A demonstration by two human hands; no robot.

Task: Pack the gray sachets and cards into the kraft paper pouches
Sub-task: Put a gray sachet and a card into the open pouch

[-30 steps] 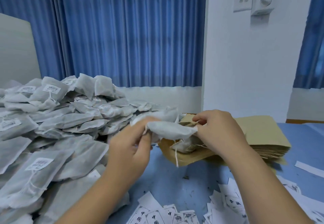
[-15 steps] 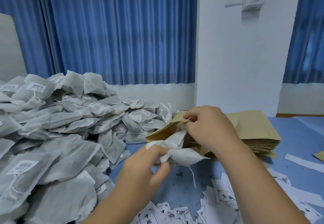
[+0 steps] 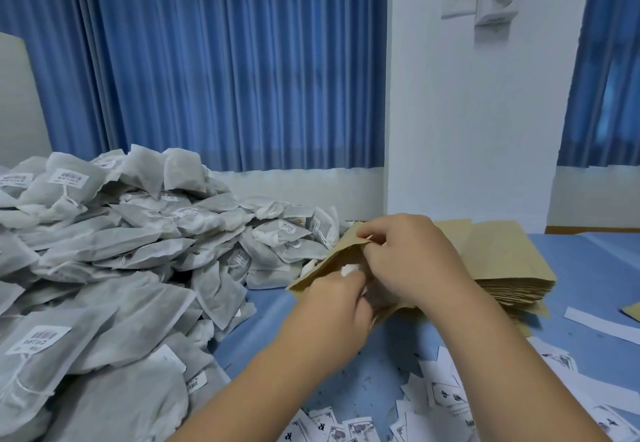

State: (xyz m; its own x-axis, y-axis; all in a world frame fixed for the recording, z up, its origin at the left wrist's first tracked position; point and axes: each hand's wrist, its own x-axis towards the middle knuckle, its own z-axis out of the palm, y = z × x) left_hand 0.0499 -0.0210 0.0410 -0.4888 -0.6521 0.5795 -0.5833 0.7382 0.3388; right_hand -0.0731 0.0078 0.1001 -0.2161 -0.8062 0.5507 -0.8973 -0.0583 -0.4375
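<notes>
Kraft paper now hides almost all of the sachet (image 3: 349, 270). A second ago it was held in the open between both hands, above the pouch (image 3: 323, 263). Half a second ago its end was being fed into the mouth, with a string hanging below. Now only a small white corner is seen, just at the mouth, and the string is no longer seen.

This insertion is therefore judged to be nearly done. A last push is probably needed, and a card is presumably still to be added. Whether one is already inside cannot be told.

The right hand (image 3: 415, 261) is kept at the upper lip of the pouch. Its fingers (image 3: 372, 235) are pressed together on that edge, so the mouth is held open. The left hand (image 3: 334, 306) is set just below and in front of the mouth. Its fingers (image 3: 346, 284) are curled onto the sachet's trailing end, though their tips are hidden by the back of the hand.

The white corner lies between the two sets of fingers, touching the left ones and just under the right ones. The pouch is held tilted above the table (image 3: 363, 365).

Spare pouches are stacked (image 3: 512, 268) behind the right hand, and the cards (image 3: 450, 400) lie nearer the body than the fingers. The pile (image 3: 121, 244) of sachets is left of the left fingers.
</notes>
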